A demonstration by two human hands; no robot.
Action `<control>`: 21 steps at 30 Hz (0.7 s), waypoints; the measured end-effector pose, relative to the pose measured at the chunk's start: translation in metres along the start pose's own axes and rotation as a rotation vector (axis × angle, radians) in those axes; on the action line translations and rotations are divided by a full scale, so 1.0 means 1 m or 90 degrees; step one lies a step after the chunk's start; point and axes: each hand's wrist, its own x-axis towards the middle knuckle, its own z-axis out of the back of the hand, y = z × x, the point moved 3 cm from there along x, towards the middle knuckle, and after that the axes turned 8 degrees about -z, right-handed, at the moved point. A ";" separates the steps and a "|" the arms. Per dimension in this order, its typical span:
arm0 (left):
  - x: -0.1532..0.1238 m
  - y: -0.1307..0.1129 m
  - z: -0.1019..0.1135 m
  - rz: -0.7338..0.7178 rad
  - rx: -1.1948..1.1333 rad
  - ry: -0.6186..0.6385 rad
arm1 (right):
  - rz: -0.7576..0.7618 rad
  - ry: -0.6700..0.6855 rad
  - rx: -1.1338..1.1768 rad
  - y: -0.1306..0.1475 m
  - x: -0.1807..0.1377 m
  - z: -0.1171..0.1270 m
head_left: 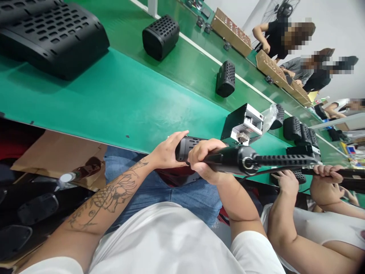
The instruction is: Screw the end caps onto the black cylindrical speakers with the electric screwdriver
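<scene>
Gripping one end of a black slotted housing (185, 147) at the near edge of the glossy green tabletop (128, 106), our left hand (167, 151) spreads its thumb and fingers wide around it. Our right hand (204, 156) wraps its fingers tightly about a smooth black electric screwdriver (228, 159) with a ribbed cord sleeve (285, 160); we cannot see its tip. Markings on the boxy, silver-fronted screw feeder (242, 123) are too small to read.

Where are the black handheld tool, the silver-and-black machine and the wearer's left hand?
Black handheld tool (226, 159): head view, on its body.
Silver-and-black machine (240, 121): head view, on its casing.
Left hand (166, 153): head view, on its back.
</scene>
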 end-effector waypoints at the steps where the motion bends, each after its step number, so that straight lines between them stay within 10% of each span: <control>1: 0.000 -0.001 0.001 0.001 0.009 0.010 | 0.003 0.009 0.005 0.000 0.000 -0.002; 6: -0.002 -0.008 0.012 -0.006 0.010 0.034 | 0.126 -0.130 0.016 0.036 -0.003 0.029; 12: 0.007 0.025 0.046 0.097 0.097 -0.114 | 0.295 -0.586 -0.142 0.078 -0.020 0.173; 16: 0.076 0.078 0.065 0.172 0.120 -0.255 | 0.233 -0.660 -0.199 0.052 -0.022 0.240; 21: 0.218 0.138 0.044 0.248 0.110 -0.416 | 0.148 -0.634 -0.149 0.029 -0.024 0.244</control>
